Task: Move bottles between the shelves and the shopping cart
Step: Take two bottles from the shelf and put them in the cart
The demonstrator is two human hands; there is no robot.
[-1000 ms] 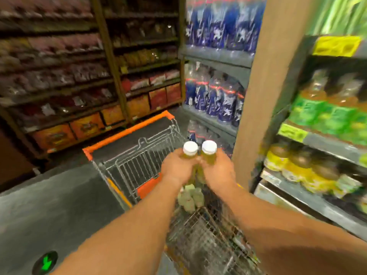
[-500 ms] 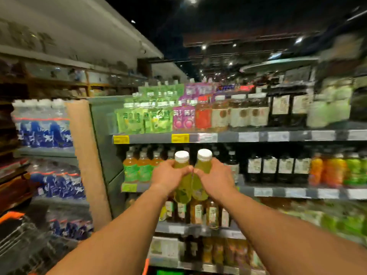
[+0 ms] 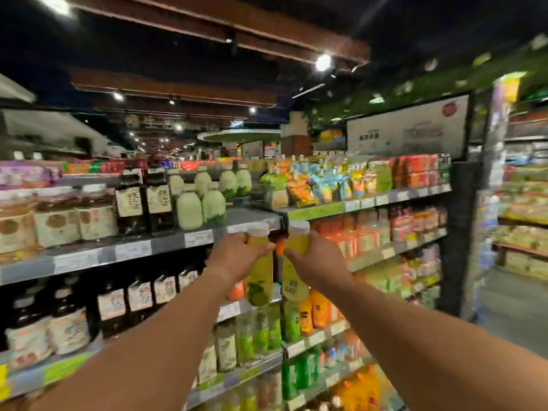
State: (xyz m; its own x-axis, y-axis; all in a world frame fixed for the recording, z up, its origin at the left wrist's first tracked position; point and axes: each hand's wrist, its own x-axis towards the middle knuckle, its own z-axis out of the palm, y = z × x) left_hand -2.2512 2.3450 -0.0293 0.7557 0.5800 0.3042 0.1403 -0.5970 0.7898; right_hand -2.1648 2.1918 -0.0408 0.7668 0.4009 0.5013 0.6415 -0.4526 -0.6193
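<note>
Dim store under a bright ceiling spotlight point(image 3: 323, 62); motion blur smears shelves point(image 3: 367, 203), wide-angle edges bend.

Two hands point(image 3: 234, 256) point(image 3: 317, 259), two yellow-green bottles point(image 3: 261, 277) point(image 3: 293, 280), each white-capped.

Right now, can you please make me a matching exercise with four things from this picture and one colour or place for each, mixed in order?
Things:
1. bottle in the left hand
2. bottle in the right hand
3. dark bottles
4. snack pouches

Descriptions:
A. top shelf, to the right of the held bottles
B. top shelf, to the left, with pale labels
C. yellow-green, with green fruit printed on its lower label
D. yellow, with a pale label showing a small dark square

Pairs: 1-C, 2-D, 3-B, 4-A
</note>
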